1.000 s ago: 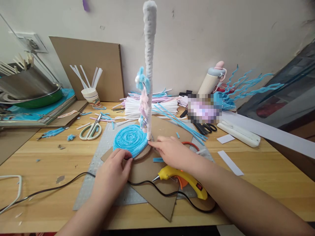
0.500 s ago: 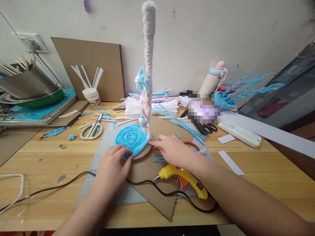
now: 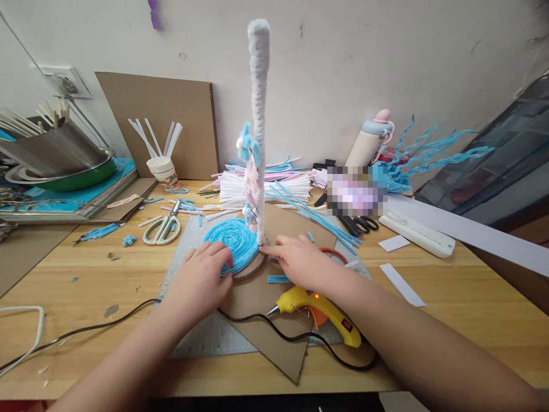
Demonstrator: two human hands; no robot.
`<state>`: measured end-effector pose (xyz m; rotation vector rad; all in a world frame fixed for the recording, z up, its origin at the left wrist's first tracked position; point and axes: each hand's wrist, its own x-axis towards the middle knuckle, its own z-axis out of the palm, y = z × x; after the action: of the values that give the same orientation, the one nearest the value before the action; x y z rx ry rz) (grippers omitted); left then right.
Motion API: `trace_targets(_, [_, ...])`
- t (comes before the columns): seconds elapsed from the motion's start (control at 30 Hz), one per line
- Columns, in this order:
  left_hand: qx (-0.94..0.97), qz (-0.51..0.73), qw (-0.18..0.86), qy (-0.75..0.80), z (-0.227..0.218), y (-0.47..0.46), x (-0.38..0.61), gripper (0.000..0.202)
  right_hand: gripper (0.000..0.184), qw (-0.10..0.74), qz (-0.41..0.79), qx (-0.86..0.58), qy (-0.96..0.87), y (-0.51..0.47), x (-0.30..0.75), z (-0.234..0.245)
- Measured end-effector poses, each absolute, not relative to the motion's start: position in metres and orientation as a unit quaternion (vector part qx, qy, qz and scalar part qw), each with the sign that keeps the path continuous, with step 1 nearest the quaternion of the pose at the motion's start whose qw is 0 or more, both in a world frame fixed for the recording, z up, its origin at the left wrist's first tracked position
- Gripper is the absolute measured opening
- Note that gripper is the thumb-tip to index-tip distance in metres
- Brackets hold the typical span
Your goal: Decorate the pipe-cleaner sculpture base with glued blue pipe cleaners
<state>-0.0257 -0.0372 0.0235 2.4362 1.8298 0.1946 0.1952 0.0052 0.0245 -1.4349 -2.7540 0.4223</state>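
A blue spiral disc of pipe cleaners (image 3: 235, 240) lies on a round cardboard base (image 3: 253, 267). A tall white fuzzy post (image 3: 258, 114) stands upright at the disc's right edge, with small blue and pink flowers (image 3: 247, 149) fixed to it. My left hand (image 3: 201, 280) lies on the disc's near left part, fingers spread flat on the blue coil. My right hand (image 3: 300, 260) rests palm down beside the base, its fingertips touching the foot of the post. Neither hand holds anything.
A yellow glue gun (image 3: 319, 312) with a black cord (image 3: 107, 323) lies just in front of my right hand on brown cardboard (image 3: 274, 337). Green-handled scissors (image 3: 163, 229), a pile of white and blue pipe cleaners (image 3: 266, 186), black scissors (image 3: 358, 223), a paper cup (image 3: 162, 169) and a bottle (image 3: 369, 140) sit behind.
My left hand has slid forward from the disc's near edge onto the blue coil. My right hand has stayed at the foot of the post.
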Motion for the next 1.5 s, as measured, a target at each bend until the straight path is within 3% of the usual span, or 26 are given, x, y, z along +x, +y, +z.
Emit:
trace_targets(0.27, [0.873, 0.003, 0.059, 0.485, 0.032, -0.021, -0.027, 0.061, 0.051, 0.000, 0.142, -0.459, -0.877, 0.007, 0.197, 0.027])
trace_targets(0.83, [0.890, -0.035, -0.002, 0.455, 0.033, -0.024, -0.020, 0.049, 0.050, 0.016, 0.153, -0.464, -0.872, 0.007, 0.194, 0.026])
trace_targets(1.07, [0.883, -0.026, 0.022, 0.467, 0.034, -0.024, -0.019, 0.055, 0.049, 0.070, 0.145, -0.454, -0.876, 0.009, 0.199, 0.020])
trace_targets(1.5, [0.881, -0.026, 0.041, 0.470, 0.032, -0.022, -0.022, 0.055, 0.051, 0.053, 0.156, -0.448, -0.879, 0.009, 0.194, 0.016])
